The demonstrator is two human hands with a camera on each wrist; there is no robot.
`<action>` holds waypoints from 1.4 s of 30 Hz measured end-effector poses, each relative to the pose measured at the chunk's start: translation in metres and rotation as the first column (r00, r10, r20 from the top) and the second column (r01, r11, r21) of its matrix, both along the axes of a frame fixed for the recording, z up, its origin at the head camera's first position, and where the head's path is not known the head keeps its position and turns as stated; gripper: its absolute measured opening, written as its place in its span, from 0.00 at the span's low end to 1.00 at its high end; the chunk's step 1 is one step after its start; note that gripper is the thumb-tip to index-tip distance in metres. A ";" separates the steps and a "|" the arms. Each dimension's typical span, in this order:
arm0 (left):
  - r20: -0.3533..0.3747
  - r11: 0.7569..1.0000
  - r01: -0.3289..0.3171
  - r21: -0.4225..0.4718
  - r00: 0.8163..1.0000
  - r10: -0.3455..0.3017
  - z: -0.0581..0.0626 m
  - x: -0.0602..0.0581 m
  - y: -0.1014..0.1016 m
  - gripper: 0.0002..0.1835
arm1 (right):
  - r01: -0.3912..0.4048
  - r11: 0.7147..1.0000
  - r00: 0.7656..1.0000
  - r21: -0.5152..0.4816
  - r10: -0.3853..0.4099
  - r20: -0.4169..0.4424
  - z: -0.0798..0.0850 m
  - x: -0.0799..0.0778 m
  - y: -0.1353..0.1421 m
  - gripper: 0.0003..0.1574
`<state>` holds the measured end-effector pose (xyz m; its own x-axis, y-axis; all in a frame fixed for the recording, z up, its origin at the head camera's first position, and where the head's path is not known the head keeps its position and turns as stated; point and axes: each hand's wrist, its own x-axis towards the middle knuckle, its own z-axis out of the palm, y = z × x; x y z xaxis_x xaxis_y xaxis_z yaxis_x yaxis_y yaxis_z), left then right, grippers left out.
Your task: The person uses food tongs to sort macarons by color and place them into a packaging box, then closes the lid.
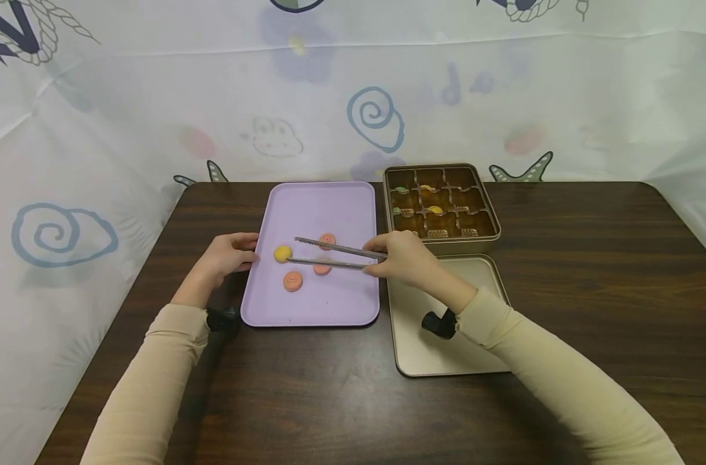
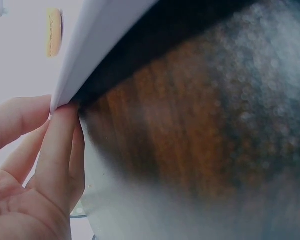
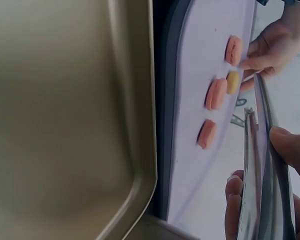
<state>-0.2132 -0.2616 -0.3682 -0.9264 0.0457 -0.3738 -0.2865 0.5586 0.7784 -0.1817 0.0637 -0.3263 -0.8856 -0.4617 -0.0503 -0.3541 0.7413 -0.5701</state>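
In the head view my left hand [image 1: 227, 257] is at the left edge of a lilac tray [image 1: 341, 303]. The left wrist view has its thumb and fingers pinching the tray's rim [image 2: 85, 55]. Metal tongs [image 1: 347, 248] are held in my right hand [image 1: 404, 258], their arms apart and pointing left over the tray. On the tray lie a yellow macaron [image 1: 283, 254] and three pink ones, among them the front pink macaron [image 1: 292, 281]. One tong tip overlaps the yellow macaron in the head view; the tong arms partly cover the other two pink macarons.
A gold tin [image 1: 492, 242] with a divided brown insert stands behind my right hand, with green and yellow pieces in some compartments. In front of it lies a gold lid [image 1: 413, 352], partly under my right forearm. A printed cloth [image 1: 329, 129] hangs behind the dark wooden table [image 1: 306, 400].
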 end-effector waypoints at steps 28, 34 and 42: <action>0.002 1.000 0.006 -0.004 1.000 -0.006 0.001 0.001 0.000 0.30 | 0.014 0.998 1.000 0.063 -0.012 -0.017 -0.019 -0.006 -0.033 0.19; 0.009 1.000 0.004 -0.008 1.000 -0.004 0.000 0.001 0.000 0.31 | 0.027 0.998 1.000 0.056 -0.027 -0.009 -0.019 -0.006 -0.034 0.17; 0.013 1.000 -0.007 -0.009 1.000 0.007 -0.001 0.000 -0.001 0.30 | 0.034 0.999 0.999 0.039 -0.033 -0.030 -0.015 -0.005 -0.032 0.17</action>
